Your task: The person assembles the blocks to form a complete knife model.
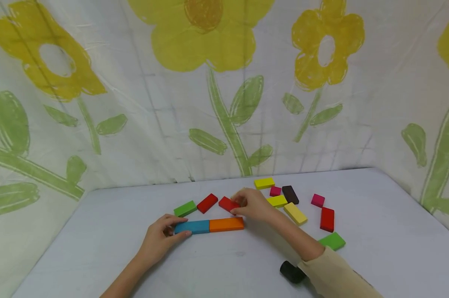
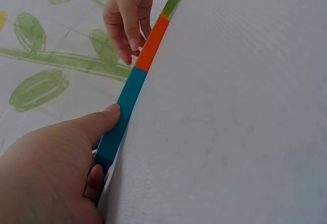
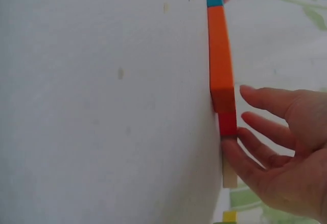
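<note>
My left hand (image 1: 159,238) grips the left end of a flat blue block (image 1: 192,227), thumb along its near side and fingers at its far side. An orange block (image 1: 226,224) lies end to end with the blue one, making one straight bar. Just beyond the bar's right end, my right hand (image 1: 255,203) has thumb and fingertips at opposite edges of a small red block (image 1: 227,203), covering its right end. In the right wrist view, spread fingers (image 3: 271,132) stand close beside the orange block's end, with a strip of red showing there.
Behind the bar lie a green block (image 1: 185,208) and another red block (image 1: 207,203). To the right are several yellow blocks (image 1: 264,183), a dark brown block (image 1: 290,194), pink cubes (image 1: 318,200), a red block (image 1: 327,219) and a green block (image 1: 332,241). A black cylinder (image 1: 292,272) touches the right sleeve.
</note>
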`<state>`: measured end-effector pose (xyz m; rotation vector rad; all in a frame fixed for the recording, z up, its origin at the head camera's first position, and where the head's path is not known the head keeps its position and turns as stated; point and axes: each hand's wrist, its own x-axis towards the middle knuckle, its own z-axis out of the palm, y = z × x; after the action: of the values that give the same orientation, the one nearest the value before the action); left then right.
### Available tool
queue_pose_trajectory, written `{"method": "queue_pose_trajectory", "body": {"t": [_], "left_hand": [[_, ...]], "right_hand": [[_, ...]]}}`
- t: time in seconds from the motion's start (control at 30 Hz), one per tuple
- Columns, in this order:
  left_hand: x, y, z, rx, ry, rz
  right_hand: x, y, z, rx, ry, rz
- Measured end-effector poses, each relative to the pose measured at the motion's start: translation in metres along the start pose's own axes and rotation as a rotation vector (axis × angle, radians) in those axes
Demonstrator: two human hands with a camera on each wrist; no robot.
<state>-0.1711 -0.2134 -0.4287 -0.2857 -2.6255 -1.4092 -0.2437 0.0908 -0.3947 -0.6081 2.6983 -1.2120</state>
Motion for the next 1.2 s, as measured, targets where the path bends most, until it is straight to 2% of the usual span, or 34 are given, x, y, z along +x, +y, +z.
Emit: {"method": "queue_pose_trajectory", "body": {"t": [0.23, 0.6, 0.83, 1.2], "left_hand": [[0.0, -0.001, 0.0, -0.011, -0.003, 0.006], [0.001, 0.001, 0.0, 0.028, -0.002, 0.001], [0.0, 0.002, 0.0, 0.04, -0.001, 0.002], [0.0, 0.003, -0.001, 0.034, -0.002, -0.007]], "right_hand": [[0.009, -0.003, 0.007, -0.037, 0.042, 0.058], [0.011, -0.005, 0.007, -0.029, 0.038, 0.102], [0.008, 0.0, 0.003, -0.023, 0.042, 0.081], [-0.005, 0.007, -0.009, -0.016, 0.004, 0.036]]}}
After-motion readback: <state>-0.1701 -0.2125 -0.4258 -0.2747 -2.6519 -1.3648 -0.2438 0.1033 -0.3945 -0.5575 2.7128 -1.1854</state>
